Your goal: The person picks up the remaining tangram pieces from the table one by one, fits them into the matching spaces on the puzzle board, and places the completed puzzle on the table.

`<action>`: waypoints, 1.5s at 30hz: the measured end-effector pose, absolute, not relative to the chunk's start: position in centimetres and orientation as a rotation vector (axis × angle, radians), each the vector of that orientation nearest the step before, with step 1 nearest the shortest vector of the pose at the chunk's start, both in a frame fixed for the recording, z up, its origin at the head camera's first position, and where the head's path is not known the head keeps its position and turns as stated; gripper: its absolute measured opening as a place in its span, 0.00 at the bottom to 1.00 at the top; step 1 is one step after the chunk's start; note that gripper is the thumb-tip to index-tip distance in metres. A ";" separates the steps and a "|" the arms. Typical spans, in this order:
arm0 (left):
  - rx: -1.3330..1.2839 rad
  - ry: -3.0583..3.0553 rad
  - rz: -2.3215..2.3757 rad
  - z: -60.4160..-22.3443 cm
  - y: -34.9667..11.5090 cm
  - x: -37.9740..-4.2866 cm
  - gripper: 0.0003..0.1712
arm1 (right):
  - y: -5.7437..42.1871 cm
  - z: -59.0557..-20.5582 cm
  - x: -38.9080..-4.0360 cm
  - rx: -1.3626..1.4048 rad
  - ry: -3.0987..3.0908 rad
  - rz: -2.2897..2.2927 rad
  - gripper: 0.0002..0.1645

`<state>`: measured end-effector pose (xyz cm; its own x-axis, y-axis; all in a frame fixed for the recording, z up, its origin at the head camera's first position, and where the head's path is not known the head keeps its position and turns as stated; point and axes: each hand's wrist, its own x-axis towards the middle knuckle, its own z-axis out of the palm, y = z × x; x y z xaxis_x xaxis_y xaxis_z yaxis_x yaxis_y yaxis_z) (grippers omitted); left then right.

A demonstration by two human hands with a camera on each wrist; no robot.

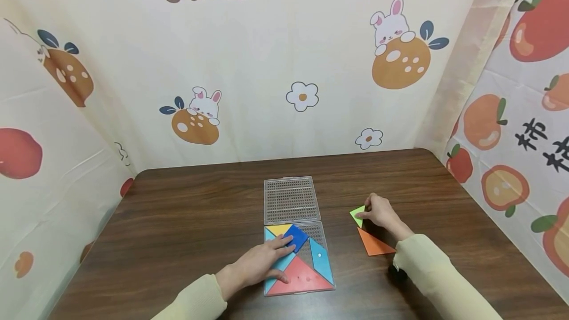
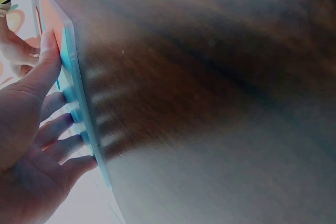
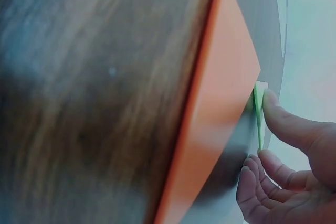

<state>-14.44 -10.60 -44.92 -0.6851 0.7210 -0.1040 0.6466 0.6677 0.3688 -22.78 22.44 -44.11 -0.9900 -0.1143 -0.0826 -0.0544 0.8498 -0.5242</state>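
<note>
My left hand [image 1: 255, 263] rests fingers spread on the tangram case [image 1: 316, 231]. Its fingers lie over the light blue triangle [image 1: 284, 261] and reach the blue square [image 1: 297, 238], and its thumb is on the red triangle [image 1: 300, 280]. A yellow triangle [image 1: 277, 229] sits at the case's upper left, a light blue parallelogram [image 1: 320, 260] along its right side. To the right, my right hand [image 1: 383, 212] pinches a small green triangle [image 1: 357, 216] between thumb and forefinger, seen edge-on in the right wrist view. Just below it lies an orange triangle [image 1: 373, 244].
The case's clear, ridged lid [image 1: 291, 200] lies opened flat behind the tray. Brown wood-grain tabletop [image 1: 200, 211] surrounds everything. A printed curtain [image 1: 266, 63] hangs along the table's back and sides. Under the right sleeve is a small dark object [image 1: 397, 274].
</note>
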 end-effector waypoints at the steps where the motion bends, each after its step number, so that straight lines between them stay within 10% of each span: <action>1: 1.106 2.644 0.445 -44.9 -10.6 -14.5 0.40 | 22.4 -44.1 -22.8 -0.125 2.914 -0.837 0.21; 45: 1.090 2.644 0.449 -44.8 -10.6 -14.3 0.40 | 20.1 -43.7 -21.1 -0.196 2.823 -1.323 0.12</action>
